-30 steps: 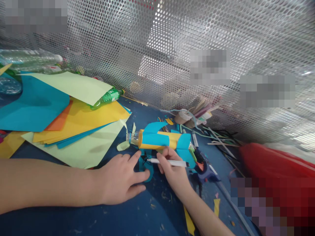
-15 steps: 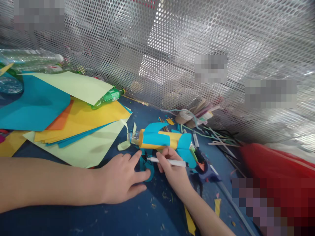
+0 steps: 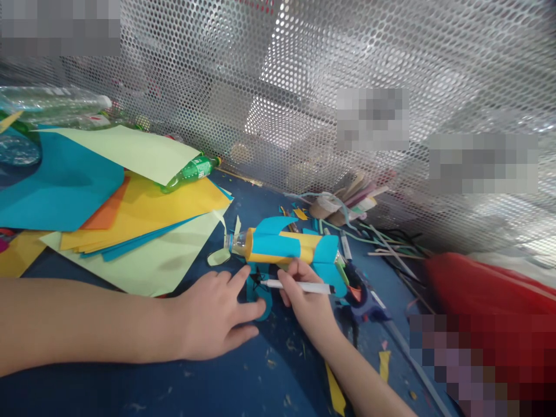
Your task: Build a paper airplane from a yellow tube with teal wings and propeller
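Observation:
My right hand (image 3: 304, 289) grips a white marker pen (image 3: 313, 286), its tip on a small blue paper piece (image 3: 264, 304) that bears black marks. Fingers spread, my left hand (image 3: 223, 315) presses the left side of that piece against the dark blue table (image 3: 208, 385). Just beyond both hands lies a plastic bottle (image 3: 278, 249) on its side, wrapped in yellow and blue paper with blue fins. A pale green paper loop (image 3: 218, 256) sits by the bottle's neck.
Coloured paper sheets (image 3: 156, 202) are heaped at the left, with a green bottle (image 3: 193, 172) behind them. A perforated metal screen (image 3: 195, 75) borders the far side. Sticks and cords (image 3: 386, 237), a purple tool (image 3: 369, 307), a red fabric item (image 3: 486, 289) and paper scraps (image 3: 384, 365) lie at the right.
The marker in my right hand has shifted very slightly to the right. My left hand and the wrapped bottle have stayed in place.

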Tool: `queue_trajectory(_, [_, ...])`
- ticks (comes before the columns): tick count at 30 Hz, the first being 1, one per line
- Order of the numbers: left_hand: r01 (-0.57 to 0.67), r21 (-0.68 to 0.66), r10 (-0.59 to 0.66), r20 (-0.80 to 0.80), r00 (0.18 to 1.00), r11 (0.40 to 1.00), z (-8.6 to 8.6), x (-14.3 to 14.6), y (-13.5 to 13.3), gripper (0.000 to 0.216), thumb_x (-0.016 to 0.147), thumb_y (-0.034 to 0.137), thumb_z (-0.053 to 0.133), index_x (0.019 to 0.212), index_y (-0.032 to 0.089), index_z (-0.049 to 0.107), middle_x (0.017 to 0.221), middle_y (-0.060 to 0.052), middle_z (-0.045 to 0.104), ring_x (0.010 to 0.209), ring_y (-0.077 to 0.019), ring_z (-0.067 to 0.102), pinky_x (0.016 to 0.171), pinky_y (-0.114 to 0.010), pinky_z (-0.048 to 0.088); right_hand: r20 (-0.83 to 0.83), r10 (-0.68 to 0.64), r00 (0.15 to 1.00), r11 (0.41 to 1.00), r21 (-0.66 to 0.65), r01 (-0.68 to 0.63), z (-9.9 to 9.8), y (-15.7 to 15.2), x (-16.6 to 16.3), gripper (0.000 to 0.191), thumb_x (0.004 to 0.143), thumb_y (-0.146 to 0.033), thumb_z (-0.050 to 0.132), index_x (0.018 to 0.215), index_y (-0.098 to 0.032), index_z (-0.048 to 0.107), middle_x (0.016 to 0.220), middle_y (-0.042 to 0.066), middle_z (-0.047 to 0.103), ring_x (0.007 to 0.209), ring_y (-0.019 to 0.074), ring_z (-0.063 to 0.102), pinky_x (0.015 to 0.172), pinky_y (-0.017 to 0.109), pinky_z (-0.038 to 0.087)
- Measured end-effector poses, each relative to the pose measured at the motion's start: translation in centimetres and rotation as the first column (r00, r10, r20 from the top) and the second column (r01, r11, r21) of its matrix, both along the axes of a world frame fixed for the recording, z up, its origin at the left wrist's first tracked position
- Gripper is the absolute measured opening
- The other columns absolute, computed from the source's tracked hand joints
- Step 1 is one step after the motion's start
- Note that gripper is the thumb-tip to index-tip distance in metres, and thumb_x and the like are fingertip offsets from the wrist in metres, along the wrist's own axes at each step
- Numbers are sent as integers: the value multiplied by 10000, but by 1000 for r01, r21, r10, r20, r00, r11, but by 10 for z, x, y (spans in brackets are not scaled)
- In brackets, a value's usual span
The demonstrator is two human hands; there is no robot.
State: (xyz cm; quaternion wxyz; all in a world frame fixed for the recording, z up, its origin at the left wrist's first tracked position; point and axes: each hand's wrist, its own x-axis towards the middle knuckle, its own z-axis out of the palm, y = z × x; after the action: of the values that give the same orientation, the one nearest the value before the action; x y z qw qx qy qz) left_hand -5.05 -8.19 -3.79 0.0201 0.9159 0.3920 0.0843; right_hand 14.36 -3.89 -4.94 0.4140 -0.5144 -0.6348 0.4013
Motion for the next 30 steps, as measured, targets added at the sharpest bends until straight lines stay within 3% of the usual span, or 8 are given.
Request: queue_trajectory(30, [-2,3,2,-30,1000,1000,3,1,0,376,904,459,413,1237,314,511,1345,-185,429,893,-298,607,704,-462,502,-5,2,1000,1000,14,-2,-3,0,1,278,825,-320,550,621,-231,384,407,-90,433,390,90,372,436,225,294])
